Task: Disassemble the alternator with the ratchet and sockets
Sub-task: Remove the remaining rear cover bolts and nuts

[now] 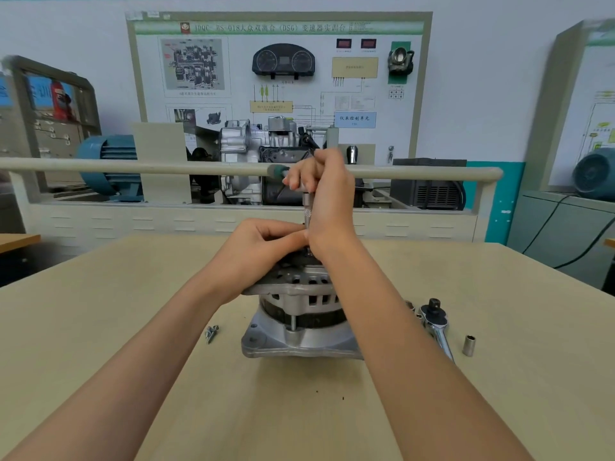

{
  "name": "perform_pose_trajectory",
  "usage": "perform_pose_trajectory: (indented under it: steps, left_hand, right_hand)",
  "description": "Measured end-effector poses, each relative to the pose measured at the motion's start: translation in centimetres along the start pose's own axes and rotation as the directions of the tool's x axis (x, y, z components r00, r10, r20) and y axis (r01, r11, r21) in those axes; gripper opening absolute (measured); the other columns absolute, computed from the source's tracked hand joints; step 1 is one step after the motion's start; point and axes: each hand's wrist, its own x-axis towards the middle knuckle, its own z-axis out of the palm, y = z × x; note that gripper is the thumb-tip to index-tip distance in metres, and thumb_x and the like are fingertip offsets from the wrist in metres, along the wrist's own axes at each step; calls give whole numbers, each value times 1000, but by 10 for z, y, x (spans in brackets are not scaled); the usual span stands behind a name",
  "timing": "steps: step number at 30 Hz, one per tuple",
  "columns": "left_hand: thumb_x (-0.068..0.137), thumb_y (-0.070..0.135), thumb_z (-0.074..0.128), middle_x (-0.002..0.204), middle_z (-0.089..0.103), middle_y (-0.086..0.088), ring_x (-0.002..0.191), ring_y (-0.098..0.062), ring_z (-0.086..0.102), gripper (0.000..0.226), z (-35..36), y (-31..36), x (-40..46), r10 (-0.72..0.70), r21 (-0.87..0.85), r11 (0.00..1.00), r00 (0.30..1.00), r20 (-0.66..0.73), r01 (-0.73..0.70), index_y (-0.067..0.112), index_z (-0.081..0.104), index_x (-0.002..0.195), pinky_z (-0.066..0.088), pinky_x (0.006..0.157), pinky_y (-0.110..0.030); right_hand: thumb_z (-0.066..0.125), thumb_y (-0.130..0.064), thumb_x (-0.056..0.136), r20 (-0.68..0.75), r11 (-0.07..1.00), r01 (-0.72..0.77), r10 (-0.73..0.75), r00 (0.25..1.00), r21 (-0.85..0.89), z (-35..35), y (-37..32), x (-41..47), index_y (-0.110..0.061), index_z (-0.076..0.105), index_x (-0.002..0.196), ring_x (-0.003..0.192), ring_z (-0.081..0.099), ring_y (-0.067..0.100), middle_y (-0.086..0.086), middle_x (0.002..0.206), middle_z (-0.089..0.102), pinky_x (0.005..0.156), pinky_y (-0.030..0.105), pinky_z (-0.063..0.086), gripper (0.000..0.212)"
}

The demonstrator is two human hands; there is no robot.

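The silver alternator stands upright on the wooden table, pulley end down. A driver tool with a green handle and a knurled metal shaft stands vertically on the alternator's top. My right hand grips the handle from above. My left hand rests on the alternator's top edge, its fingers pinching the shaft's lower end. The ratchet lies on the table to the right, with a loose socket standing beside it.
A few removed screws lie left of the alternator. More sockets sit partly hidden behind my right forearm. Beyond the table's far edge stand a railing and a gearbox training stand.
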Motion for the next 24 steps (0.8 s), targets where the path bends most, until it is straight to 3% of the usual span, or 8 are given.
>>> perform_pose_trajectory:
  steps: [3,6,8,12,15,19,22,24]
  left_hand:
    - [88,3,59,61,70,10,56,4,63,42,0,1,-1,-26,50,998,999,-31,28,31,74,59,45,53,-8]
    - [86,-7,53,57,64,-2,47,-1,54,37,-2,-2,3,-54,119,991,993,-103,66,16,69,61,43,46,-13]
    - [86,-7,52,62,64,-7,49,-3,54,23,-2,-2,4,-55,120,990,991,-123,69,6,66,72,43,46,-14]
    - [85,-5,55,48,63,11,45,5,56,52,0,1,0,-39,90,995,997,-66,45,27,67,47,41,45,-7]
    - [86,15,65,77,74,11,73,1,69,23,1,0,0,-10,14,1000,1000,-1,10,33,76,76,48,61,-7]
    - [86,23,64,90,75,11,87,-2,69,14,-2,-2,0,-12,0,1000,1000,17,12,26,75,94,49,70,-8]
    - [88,12,61,75,74,11,71,2,68,26,-1,1,-3,-24,12,1000,1000,-6,24,30,77,77,47,60,-7]
    - [87,-1,57,57,68,9,51,3,61,46,-2,-2,-2,-43,58,997,998,-52,46,27,72,54,44,50,-9]
  right_hand:
    - [36,-14,91,-11,892,234,-258,966,-386,2,8,-12,-11,41,49,53,42,9,-1,51,42,58,18,40,42]
    - [42,-20,82,132,293,341,-553,823,-893,3,20,-22,-7,56,67,75,45,21,5,72,52,78,31,36,25]
    - [43,-22,81,149,138,276,-579,802,-951,7,23,-23,-5,62,74,82,45,23,6,78,54,88,33,34,26]
    - [40,-23,80,44,592,328,-441,896,-736,10,11,-15,-17,36,46,61,39,16,-6,52,38,67,32,33,35]
    - [37,-17,91,-46,957,102,-119,992,-273,0,1,-1,-17,30,41,48,36,12,-5,40,35,58,29,35,50]
    - [28,-15,95,99,989,-76,63,993,127,-8,0,6,-18,33,34,52,45,16,1,41,41,74,26,46,61]
    - [32,-11,95,36,992,68,-65,997,-104,2,6,-2,-12,37,41,51,43,11,-1,45,41,60,16,45,54]
    - [37,-14,92,24,839,291,-317,948,-460,6,13,-12,-9,43,50,56,42,12,-2,52,42,60,22,40,42]
